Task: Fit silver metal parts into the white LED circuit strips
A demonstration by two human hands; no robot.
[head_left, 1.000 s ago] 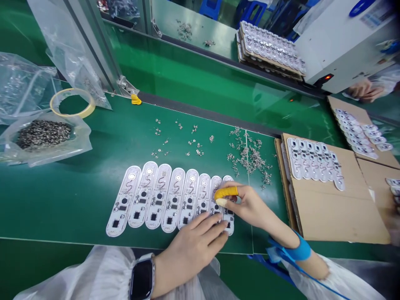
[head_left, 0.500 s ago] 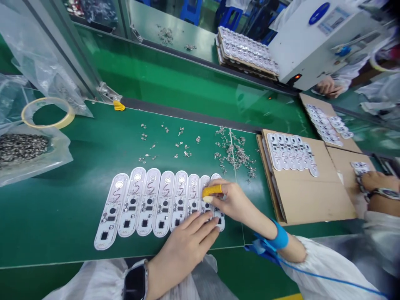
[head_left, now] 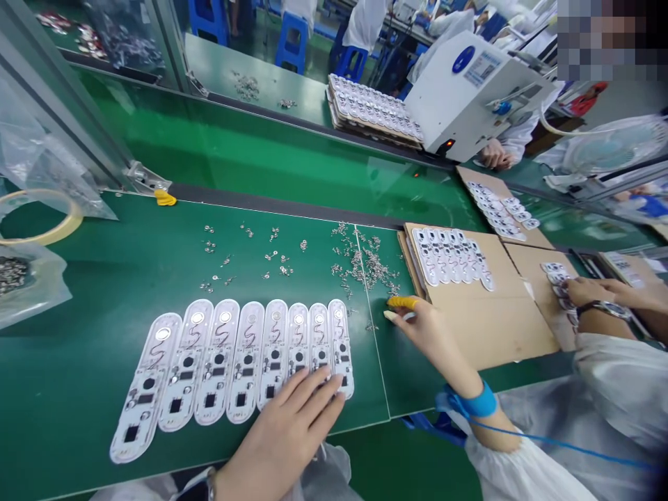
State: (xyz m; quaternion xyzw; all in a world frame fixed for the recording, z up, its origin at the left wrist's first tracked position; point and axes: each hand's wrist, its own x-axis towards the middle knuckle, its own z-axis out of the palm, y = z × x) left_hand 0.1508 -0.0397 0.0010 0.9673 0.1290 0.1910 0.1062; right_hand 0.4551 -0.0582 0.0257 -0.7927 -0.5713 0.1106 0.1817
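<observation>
A row of several long, round-ended white circuit boards (head_left: 250,362) with thin wires and round discs lies side by side on the green table. My left hand (head_left: 292,417) rests palm down over the lower ends of the boards at the row's right end, fingers stretched out. My right hand (head_left: 417,323), with a yellow finger cot on the index finger and a blue wrist strap, is over the table right of the row. Its thumb and index tips are slightly apart, with nothing visible between them, just below a scattered pile of small metal parts (head_left: 368,264).
Small groups of metal parts (head_left: 284,270) lie behind the row. Cardboard sheets (head_left: 470,320) bearing more boards (head_left: 451,257) stand at right, near a co-worker's hands (head_left: 584,292). A bag of metal parts (head_left: 36,285) and a tape roll (head_left: 73,223) are at left. A clear panel (head_left: 261,163) borders the back.
My right hand has left the boards at the row's right end and moved right to the metal parts. My left hand stays on the boards. The view has shifted.
</observation>
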